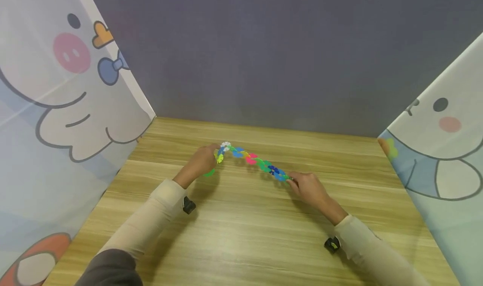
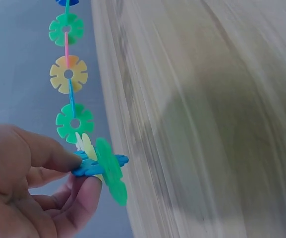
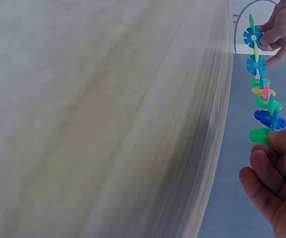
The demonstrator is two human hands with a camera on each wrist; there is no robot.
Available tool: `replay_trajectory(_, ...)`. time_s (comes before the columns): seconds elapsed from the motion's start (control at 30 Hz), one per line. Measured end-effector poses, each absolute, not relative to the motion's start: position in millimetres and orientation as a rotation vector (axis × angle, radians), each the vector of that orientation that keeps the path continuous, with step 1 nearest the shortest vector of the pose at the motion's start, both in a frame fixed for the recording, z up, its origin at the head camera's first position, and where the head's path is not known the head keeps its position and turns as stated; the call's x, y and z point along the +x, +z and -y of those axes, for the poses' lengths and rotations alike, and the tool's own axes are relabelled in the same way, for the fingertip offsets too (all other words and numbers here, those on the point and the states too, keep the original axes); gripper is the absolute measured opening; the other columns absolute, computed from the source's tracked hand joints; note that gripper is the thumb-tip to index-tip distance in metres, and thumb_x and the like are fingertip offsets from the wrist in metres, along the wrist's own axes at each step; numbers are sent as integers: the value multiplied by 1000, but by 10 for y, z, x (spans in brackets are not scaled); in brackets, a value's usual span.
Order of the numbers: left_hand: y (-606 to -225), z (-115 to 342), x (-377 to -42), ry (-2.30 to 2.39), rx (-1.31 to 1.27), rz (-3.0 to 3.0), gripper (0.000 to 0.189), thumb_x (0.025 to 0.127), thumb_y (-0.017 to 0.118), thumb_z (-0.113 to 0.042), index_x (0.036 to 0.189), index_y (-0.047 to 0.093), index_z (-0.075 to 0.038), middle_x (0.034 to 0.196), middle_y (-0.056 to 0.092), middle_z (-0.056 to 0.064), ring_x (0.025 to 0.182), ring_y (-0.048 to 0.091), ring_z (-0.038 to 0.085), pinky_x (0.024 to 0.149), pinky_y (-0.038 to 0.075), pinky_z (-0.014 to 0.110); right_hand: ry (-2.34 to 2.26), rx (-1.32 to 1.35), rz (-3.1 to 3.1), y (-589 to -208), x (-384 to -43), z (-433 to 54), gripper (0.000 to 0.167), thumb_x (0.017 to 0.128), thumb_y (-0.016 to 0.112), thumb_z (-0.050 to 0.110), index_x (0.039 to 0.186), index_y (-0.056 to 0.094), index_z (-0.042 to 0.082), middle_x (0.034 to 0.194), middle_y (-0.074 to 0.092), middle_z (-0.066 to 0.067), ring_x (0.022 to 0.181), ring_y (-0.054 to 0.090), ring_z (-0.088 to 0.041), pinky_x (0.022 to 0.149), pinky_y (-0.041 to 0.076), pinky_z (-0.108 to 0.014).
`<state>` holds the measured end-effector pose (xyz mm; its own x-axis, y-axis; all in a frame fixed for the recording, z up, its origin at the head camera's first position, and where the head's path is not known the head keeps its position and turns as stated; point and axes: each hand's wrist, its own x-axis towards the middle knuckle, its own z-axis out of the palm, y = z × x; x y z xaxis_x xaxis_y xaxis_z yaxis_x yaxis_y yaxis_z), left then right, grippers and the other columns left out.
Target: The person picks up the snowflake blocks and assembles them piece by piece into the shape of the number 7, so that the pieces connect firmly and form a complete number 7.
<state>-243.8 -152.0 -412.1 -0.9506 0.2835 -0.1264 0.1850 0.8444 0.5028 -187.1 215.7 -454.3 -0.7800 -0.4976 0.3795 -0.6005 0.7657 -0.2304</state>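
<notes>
A chain of notched plastic snowflake discs (image 1: 251,158) in green, blue, pink, yellow and white stretches between my two hands above the table. My left hand (image 1: 202,160) pinches a blue disc (image 2: 90,166) near one end between thumb and fingers; a green disc (image 2: 112,171) sticks out beyond the grip. At the other end, my right hand (image 1: 310,188) pinches a green disc (image 3: 259,136). From the left hand the chain rises to a white disc (image 1: 225,146), then slopes down to the right hand. The discs interlock at their slots, neighbours turned crosswise.
The wood-grain table (image 1: 241,235) lies below both arms. A grey panel (image 1: 279,55) stands along its far edge. White cartoon-printed sheets (image 1: 102,122) border the left and right sides. Small black devices (image 1: 188,205) are strapped at both wrists.
</notes>
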Motion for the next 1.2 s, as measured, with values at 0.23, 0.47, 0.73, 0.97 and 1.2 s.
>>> replay_trajectory(0.23, -4137, 1412, -2547, 743, 407, -2826, 57, 96, 33, 9, 151, 44, -2, 57, 38, -3, 45, 27, 8, 44, 30, 21, 518, 788, 2719, -4553, -1759, -2185, 11, 93, 71, 8, 98, 73, -1, 56, 52, 8, 47, 33, 3, 43, 31, -13)
replay_trajectory(0.47, -4087, 1276, -2791, 577, 609, -2917, 61, 93, 37, 17, 149, 47, -4, 54, 44, -1, 59, 49, 20, 107, 53, 47, 612, 741, 2759, -4539, -1607, -2181, 18, 90, 74, 8, 105, 68, 2, 61, 61, 9, 48, 41, 8, 44, 39, -13)
replay_trajectory(0.73, -4004, 1002, -3118, 595, 609, -2859, 72, 88, 42, 22, 149, 50, -16, 123, 70, 19, 135, 53, 39, 117, 44, 51, 849, 777, 2795, -4553, -1444, -2098, 26, 90, 74, 5, 115, 66, 0, 60, 59, 11, 48, 40, 10, 43, 40, -11)
replay_trajectory(0.97, -4070, 771, -3318, 583, 717, -2862, 72, 88, 44, 23, 146, 55, -19, 156, 50, 9, 146, 43, 36, 124, 35, 50, 955, 835, 2806, -4639, -1343, -1985, 30, 92, 74, 7, 117, 61, -3, 62, 60, 11, 48, 40, 10, 44, 41, -11)
replay_trajectory(1.2, -4172, 606, -3458, 559, 761, -2829, 63, 98, 50, 14, 147, 53, -25, 159, 46, 8, 153, 30, 41, 128, 21, 56, 1078, 798, 2876, -4625, -1310, -1819, 35, 92, 76, 14, 117, 59, -3, 63, 62, 9, 45, 45, 10, 43, 45, -12)
